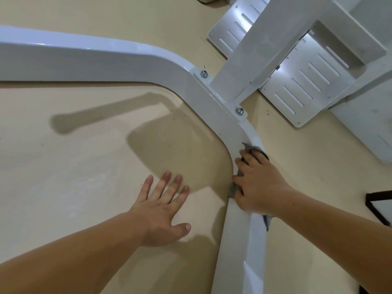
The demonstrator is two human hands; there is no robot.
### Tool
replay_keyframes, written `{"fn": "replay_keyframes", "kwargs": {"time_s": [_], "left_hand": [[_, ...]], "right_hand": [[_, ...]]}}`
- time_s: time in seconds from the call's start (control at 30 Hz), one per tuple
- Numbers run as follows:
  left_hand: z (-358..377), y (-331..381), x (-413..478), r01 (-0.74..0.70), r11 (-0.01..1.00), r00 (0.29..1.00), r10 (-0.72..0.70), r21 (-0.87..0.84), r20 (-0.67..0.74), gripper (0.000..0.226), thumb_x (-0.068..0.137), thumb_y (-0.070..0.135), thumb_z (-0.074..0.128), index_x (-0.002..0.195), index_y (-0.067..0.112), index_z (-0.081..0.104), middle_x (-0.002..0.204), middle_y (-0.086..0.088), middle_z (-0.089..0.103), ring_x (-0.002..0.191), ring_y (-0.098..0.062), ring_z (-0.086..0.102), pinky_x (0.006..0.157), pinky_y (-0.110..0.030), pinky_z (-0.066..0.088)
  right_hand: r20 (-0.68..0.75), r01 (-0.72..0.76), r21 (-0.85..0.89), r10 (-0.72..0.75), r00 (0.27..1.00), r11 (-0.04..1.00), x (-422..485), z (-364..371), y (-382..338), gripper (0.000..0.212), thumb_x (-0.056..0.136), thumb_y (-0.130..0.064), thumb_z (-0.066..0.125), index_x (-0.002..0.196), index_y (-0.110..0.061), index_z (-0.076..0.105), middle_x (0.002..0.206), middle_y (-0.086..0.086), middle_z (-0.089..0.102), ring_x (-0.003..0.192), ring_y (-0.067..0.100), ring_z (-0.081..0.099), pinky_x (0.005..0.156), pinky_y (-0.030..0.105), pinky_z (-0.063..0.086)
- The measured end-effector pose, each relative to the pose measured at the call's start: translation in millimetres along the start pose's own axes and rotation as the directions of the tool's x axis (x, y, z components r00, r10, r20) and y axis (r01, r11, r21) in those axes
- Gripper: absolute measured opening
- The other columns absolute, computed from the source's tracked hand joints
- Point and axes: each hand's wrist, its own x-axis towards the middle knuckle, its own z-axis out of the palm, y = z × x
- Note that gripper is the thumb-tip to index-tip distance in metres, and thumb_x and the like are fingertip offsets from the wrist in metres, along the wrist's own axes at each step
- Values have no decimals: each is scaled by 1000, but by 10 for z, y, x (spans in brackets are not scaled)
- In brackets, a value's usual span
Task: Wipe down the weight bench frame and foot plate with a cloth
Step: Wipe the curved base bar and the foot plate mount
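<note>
The frame point(101, 58) is a smooth, glossy white tube that lies low on the matte beige floor point(74, 166) and bends in a rounded corner. At that bend the right hand point(258, 181) curls over a thin grey cloth point(233, 190), pressing it onto the tube. The left hand point(163, 211) rests flat on the floor, fingers spread. Beyond two shiny bolts point(204, 73) sits a silvery, slotted metal foot plate point(307, 90)
</note>
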Motion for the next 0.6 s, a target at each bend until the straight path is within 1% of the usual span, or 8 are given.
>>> {"fn": "replay_keyframes", "kwargs": {"time_s": [0.07, 0.13, 0.23, 0.33, 0.37, 0.43, 0.5, 0.6], "left_hand": [[7, -1, -5, -1, 1000, 1000, 1, -3, -3, 90, 92, 79, 21, 157, 38, -27, 156, 8, -48, 136, -17, -54, 116, -55, -30], [14, -4, -4, -3, 1000, 1000, 3, -18, -2, 89, 92, 82, 16, 157, 38, -27, 156, 8, -47, 137, -16, -54, 116, -55, -30], [34, 0, -8, -1, 1000, 1000, 1, -18, -17, 91, 88, 87, 10, 157, 39, -26, 157, 9, -46, 138, -16, -52, 116, -55, -29], [71, -2, 1, 10, 1000, 1000, -9, 4, -26, 96, 85, 90, 10, 157, 38, -26, 157, 8, -46, 139, -17, -52, 116, -56, -28], [76, 0, 1, 11, 1000, 1000, -10, 15, -24, 97, 85, 90, 11, 157, 38, -27, 157, 7, -46, 139, -18, -52, 116, -57, -28], [74, 10, 5, 16, 999, 1000, -16, 29, -22, 97, 85, 89, 12, 157, 37, -27, 157, 7, -46, 139, -19, -51, 116, -57, -28], [53, 16, 21, 27, 999, 1000, -26, 43, -16, 97, 85, 89, 14, 157, 38, -26, 158, 6, -45, 141, -21, -50, 117, -57, -27], [19, 14, 19, 30, 997, 999, -32, 78, 25, 97, 86, 89, 15, 157, 38, -27, 160, 5, -43, 143, -24, -47, 118, -59, -24]], "right_hand": [[-48, 180, 47, -178, 983, 982, -188, 108, -188, 63, 90, -47, 20, 102, -23, 77, 108, 5, 72, 118, 32, 57, 117, 48, 21], [-71, 359, 139, -352, 933, 923, -406, 178, -414, 54, 97, -52, 27, 83, -24, 71, 83, -4, 69, 91, 24, 60, 105, 43, 33], [-82, 377, 137, -369, 926, 916, -355, 199, -307, 54, 99, -54, 23, 105, -31, 71, 105, -12, 72, 108, 19, 60, 114, 42, 26], [-183, 50, 125, -26, 983, 991, -125, 208, -26, 56, 94, -46, 24, 127, -25, 65, 138, 2, 57, 135, 27, 47, 123, 49, 15], [-176, -60, 168, 90, 980, 984, -97, 213, 9, 58, 93, -44, 23, 126, -20, 64, 138, 5, 53, 138, 29, 43, 124, 52, 15], [-168, -122, 246, 166, 972, 962, -137, 290, -104, 58, 94, -42, 21, 115, -17, 70, 125, 4, 55, 137, 28, 41, 125, 53, 15], [-199, -82, 298, 146, 969, 951, -291, 304, -289, 54, 94, -42, 26, 104, -20, 74, 111, 0, 59, 131, 25, 45, 126, 52, 14], [-241, 58, 340, 27, 970, 939, -763, 218, -656, 41, 92, -42, 38, 81, -26, 73, 86, -6, 61, 104, 22, 55, 122, 50, 19]]}}
